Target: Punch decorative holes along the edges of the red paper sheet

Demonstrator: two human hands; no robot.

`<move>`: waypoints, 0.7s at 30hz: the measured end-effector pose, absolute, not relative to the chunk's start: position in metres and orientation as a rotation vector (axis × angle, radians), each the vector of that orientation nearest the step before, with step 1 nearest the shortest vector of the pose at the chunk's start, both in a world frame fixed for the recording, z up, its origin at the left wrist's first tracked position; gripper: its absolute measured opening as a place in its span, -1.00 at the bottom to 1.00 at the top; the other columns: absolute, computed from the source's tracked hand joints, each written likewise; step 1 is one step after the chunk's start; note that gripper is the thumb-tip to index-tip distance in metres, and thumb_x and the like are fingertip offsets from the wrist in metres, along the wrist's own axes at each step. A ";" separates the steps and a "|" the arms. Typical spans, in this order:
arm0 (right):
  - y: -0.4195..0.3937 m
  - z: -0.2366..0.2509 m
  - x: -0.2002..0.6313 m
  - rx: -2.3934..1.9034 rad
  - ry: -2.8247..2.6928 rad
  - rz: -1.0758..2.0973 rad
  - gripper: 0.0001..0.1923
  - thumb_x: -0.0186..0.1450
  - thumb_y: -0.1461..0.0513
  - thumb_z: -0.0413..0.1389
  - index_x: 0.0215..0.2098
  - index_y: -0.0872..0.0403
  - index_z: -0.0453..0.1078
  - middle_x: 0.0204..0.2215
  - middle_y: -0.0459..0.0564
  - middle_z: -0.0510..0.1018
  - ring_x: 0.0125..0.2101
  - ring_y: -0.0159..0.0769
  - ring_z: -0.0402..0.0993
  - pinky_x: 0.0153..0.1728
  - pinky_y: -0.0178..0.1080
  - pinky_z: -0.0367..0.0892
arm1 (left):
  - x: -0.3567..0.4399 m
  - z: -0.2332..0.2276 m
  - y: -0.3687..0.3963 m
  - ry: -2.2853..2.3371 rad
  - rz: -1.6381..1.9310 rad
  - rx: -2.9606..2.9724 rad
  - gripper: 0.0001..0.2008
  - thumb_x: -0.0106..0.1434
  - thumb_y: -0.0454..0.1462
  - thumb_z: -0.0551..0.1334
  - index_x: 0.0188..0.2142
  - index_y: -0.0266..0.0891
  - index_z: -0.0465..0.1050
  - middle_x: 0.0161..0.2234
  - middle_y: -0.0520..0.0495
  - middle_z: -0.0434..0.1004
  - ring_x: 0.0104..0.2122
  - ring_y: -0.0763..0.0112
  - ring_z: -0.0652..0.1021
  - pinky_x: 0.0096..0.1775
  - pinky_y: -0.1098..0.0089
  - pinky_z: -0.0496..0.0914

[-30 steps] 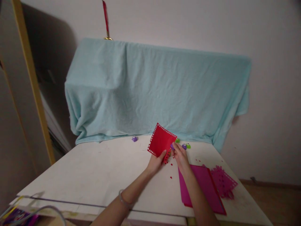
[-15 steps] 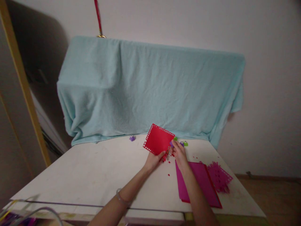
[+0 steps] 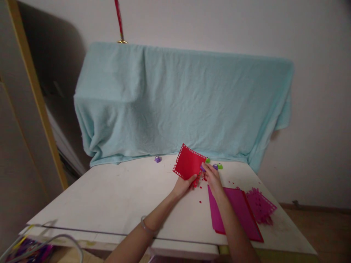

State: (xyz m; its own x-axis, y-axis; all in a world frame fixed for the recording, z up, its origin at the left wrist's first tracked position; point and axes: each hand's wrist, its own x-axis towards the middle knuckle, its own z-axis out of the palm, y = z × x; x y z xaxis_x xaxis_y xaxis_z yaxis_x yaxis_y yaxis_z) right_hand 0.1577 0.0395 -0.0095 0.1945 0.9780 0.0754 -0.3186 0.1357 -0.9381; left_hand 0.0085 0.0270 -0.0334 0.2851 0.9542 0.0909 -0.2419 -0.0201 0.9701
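My left hand (image 3: 183,185) pinches the lower corner of a square red paper sheet (image 3: 189,162), which is tilted above the table and has small holes punched along its edges. My right hand (image 3: 212,177) is closed around a small purple paper punch (image 3: 203,167) at the sheet's right edge. Fingers hide most of that punch. Small red paper bits (image 3: 200,202) lie scattered beneath the hands. Just beyond my right hand are another purple punch (image 3: 215,166), a green punch (image 3: 220,166) and a second green one (image 3: 207,160) partly behind the sheet.
A stack of magenta and red paper (image 3: 233,212) lies under my right forearm, beside cut magenta paper (image 3: 261,206). One purple punch (image 3: 157,159) stands at the back of the white table (image 3: 109,197). A light blue cloth (image 3: 178,102) hangs behind. A grey cable (image 3: 65,237) loops at front left.
The whole view has shifted slightly, so everything appears a little further right. Both hands keep nearly the same hold on the red sheet and the purple punch.
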 end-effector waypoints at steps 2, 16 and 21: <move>0.039 -0.009 0.155 -0.962 -0.880 1.143 -0.59 0.02 0.00 0.34 -0.30 0.10 0.47 -0.48 -0.09 0.49 -0.64 -0.45 0.27 -0.61 -0.34 0.18 | 0.007 -0.035 0.027 0.782 1.119 1.220 -0.52 0.15 0.07 0.27 -0.31 -0.37 0.43 -0.57 -0.05 0.45 -0.70 0.53 0.34 -0.64 0.47 0.21; 0.044 -0.010 0.149 -1.034 -0.995 1.070 -0.57 0.04 -0.08 0.29 -0.35 0.08 0.49 -0.62 -0.11 0.45 -0.65 -0.41 0.26 -0.63 -0.34 0.13 | 0.001 -0.034 0.027 0.757 1.079 1.226 -0.49 0.16 0.08 0.25 -0.26 -0.39 0.43 -0.56 -0.09 0.46 -0.68 0.49 0.37 -0.62 0.44 0.25; 0.045 -0.010 0.148 -1.033 -0.964 1.029 -0.52 0.02 -0.11 0.29 -0.29 0.08 0.50 -0.69 -0.17 0.39 -0.69 -0.43 0.22 -0.67 -0.35 0.07 | -0.001 -0.040 0.030 0.779 1.063 1.282 -0.51 0.20 0.08 0.21 -0.33 -0.38 0.45 -0.53 -0.12 0.48 -0.67 0.49 0.37 -0.60 0.44 0.23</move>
State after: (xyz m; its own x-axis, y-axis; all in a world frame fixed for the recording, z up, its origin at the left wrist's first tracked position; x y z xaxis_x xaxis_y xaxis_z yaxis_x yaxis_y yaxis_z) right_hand 0.1482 0.0447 -0.0102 0.2344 0.9629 0.1335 -0.1967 0.1815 -0.9635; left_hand -0.0011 0.0297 -0.0405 0.3500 0.9313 0.1008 -0.1839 -0.0372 0.9822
